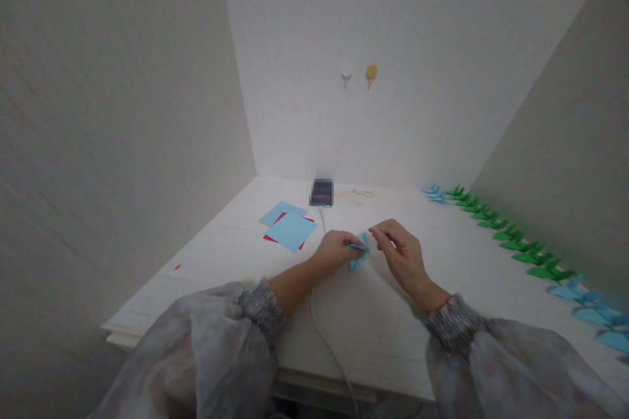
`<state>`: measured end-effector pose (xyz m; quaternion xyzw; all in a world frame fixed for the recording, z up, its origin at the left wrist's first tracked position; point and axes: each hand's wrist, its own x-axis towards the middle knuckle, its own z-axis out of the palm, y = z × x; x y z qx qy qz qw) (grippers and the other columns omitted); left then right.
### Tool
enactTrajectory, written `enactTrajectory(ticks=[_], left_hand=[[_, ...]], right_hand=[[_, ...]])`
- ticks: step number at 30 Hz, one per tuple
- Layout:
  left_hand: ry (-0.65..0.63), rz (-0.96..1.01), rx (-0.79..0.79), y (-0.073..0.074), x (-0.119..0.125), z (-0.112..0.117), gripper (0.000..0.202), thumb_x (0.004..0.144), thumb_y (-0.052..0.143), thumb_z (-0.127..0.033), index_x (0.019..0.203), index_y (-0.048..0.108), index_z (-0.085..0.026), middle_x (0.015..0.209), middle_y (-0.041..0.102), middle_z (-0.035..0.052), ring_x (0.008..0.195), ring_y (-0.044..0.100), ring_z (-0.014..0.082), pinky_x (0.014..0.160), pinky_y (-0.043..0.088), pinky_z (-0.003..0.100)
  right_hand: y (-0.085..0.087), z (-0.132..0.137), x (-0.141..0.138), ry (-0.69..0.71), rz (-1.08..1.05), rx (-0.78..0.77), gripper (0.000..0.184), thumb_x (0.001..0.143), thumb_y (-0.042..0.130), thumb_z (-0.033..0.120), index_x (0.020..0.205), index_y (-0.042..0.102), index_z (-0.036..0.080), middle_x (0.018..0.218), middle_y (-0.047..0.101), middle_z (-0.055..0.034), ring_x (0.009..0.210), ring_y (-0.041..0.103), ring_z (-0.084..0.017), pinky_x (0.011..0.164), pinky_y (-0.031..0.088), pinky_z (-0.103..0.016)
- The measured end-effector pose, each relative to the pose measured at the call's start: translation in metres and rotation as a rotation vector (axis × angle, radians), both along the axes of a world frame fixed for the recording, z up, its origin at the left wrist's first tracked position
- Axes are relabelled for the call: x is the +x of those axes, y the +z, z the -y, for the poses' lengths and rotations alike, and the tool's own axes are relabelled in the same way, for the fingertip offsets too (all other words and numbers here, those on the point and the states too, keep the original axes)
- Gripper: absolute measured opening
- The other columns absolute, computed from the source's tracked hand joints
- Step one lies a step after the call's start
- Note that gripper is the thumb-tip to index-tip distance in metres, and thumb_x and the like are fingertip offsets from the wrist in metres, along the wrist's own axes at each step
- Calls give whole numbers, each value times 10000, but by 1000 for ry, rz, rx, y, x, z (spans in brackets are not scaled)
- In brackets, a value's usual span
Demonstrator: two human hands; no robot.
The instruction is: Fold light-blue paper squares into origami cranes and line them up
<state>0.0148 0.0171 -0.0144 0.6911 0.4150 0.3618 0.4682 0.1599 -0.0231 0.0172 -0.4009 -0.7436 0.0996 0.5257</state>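
Between the thumb and fingers of my left hand (338, 249) is a partly folded piece of light blue origami paper (358, 262), held just above the table. Its upper part is blurred. My right hand (400, 252) is close by on the right, fingers curled together and their tips right beside the paper's upper edge. Whether those tips pinch a bit of the paper cannot be made out. To the left lie flat square sheets, light blue (291, 230) on top, with red corners (270, 238) showing underneath.
A phone (322, 192) sits at the back, its cable (319, 330) running toward the front edge. Along the right side stand a row of green folded paper cranes (511, 234) and blue ones (590, 304). Two hooks (371, 72) are on the back wall. An orange scrap (177, 267) lies left.
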Motion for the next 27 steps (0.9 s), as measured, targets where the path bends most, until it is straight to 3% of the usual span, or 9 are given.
enactTrajectory(ticks=[7,13,19,23,27], left_hand=[[-4,119,-15,4,-4,1,276,534,631,-315,725,617,-116,627,583,3,573,495,96,587,376,214],[-80,153,-108,6,-2,6,257,527,633,-299,702,614,-113,588,555,-14,535,466,83,556,355,209],[-95,168,-115,4,-1,5,220,518,633,-265,666,593,-108,591,550,-13,531,464,79,558,358,211],[-58,125,-62,2,-1,4,218,537,624,-292,646,592,-106,524,503,-32,492,423,66,505,326,190],[-112,187,-145,4,-1,7,235,527,644,-279,681,588,-109,536,520,-28,503,442,71,508,337,187]], right_hand=[[-3,-5,-1,109,96,-27,110,717,539,258,804,554,192,779,498,-38,757,478,-161,678,401,-285],[-11,-10,0,79,173,-78,167,764,475,242,640,569,181,654,483,-21,644,473,-137,578,385,-250],[-8,-8,0,106,107,-98,217,805,404,229,679,574,179,666,496,-22,650,482,-130,609,389,-252],[-8,-8,-2,133,146,-116,129,771,465,236,732,578,187,685,504,-20,674,481,-136,622,389,-254],[-9,-9,-3,87,167,-128,91,729,514,222,674,575,183,652,488,-10,632,466,-132,578,376,-243]])
